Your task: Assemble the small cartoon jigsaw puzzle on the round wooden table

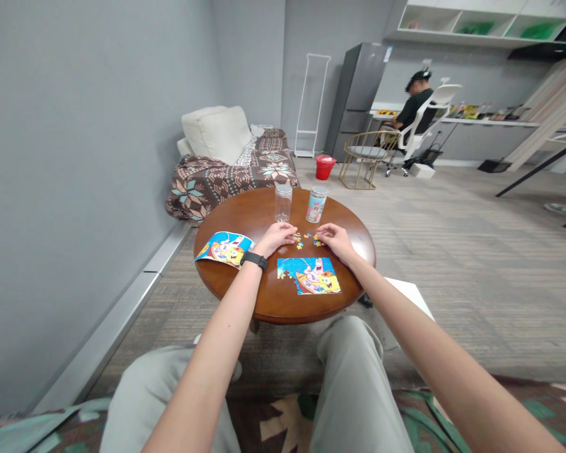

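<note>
Left hand (276, 238): resting at the jigsaw pieces' (306, 239) 9 o'clock, grip unclear.
Right hand (334, 242): curled at their 3 o'clock, hold unclear.
Part-built jigsaw (309, 275): at their 6 o'clock.

Left hand (277, 238), right hand (336, 243), palms down

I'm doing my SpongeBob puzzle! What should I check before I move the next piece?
1. Picture sheet showing: ok, it lies face up beside the left hand.
2. Loose puzzle pieces within reach: ok, they sit between both hands.
3. Puzzle finished: not ok, its left side has gaps.
4. Puzzle on the round wooden table: ok, it lies flat near the hands.
5. Piece in either hand: cannot tell, the fingers hide that; the right hand is also down by the pieces.
6. Pieces inside the printed jar: cannot tell, its sides hide the inside.
</note>
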`<control>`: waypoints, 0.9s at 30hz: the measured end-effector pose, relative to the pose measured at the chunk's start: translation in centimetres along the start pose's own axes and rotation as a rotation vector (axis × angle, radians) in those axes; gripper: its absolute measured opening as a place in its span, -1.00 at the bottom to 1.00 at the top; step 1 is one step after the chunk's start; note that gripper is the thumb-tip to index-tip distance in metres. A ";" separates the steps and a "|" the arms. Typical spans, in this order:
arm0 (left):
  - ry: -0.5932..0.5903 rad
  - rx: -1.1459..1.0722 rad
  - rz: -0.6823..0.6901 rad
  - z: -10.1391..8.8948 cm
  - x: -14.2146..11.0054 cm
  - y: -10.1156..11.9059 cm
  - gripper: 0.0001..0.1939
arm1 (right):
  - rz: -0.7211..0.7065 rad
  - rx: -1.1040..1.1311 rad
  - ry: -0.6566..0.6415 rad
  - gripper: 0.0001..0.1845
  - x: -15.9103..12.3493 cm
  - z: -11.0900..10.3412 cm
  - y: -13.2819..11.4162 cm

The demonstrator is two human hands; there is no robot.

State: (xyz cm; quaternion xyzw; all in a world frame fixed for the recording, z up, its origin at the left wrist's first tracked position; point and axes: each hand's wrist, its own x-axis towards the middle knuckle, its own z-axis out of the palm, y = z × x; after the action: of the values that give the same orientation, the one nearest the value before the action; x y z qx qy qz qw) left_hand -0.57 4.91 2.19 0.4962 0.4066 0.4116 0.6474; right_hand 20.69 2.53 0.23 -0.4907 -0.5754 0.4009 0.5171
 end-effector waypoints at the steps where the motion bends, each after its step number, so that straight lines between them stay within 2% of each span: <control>1: 0.002 0.000 -0.006 0.0 0.0 0.0 -0.81 | -0.003 0.010 0.002 -0.65 0.0 0.0 0.0; 8: -0.045 -0.003 0.049 -0.3 0.0 -0.3 -0.76 | -0.061 0.061 0.025 -0.64 0.1 0.1 0.3; 16: -0.077 0.047 0.068 -0.3 -0.2 -0.2 -0.83 | -0.118 -0.103 0.061 -0.73 0.2 -0.1 0.5; 23: -0.071 0.005 0.049 -0.2 -0.2 -0.2 -0.83 | -0.031 -0.073 0.030 -0.69 0.0 0.0 0.3; 27: -0.050 -0.007 0.021 -0.1 -0.2 0.0 -0.86 | -0.012 -0.029 0.069 -0.68 0.0 0.1 0.2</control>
State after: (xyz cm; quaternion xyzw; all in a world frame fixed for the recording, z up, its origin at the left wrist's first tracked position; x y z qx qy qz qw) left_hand -0.74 4.75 2.20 0.5084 0.3833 0.4074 0.6547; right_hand 20.58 2.55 0.03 -0.5083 -0.5658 0.3724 0.5318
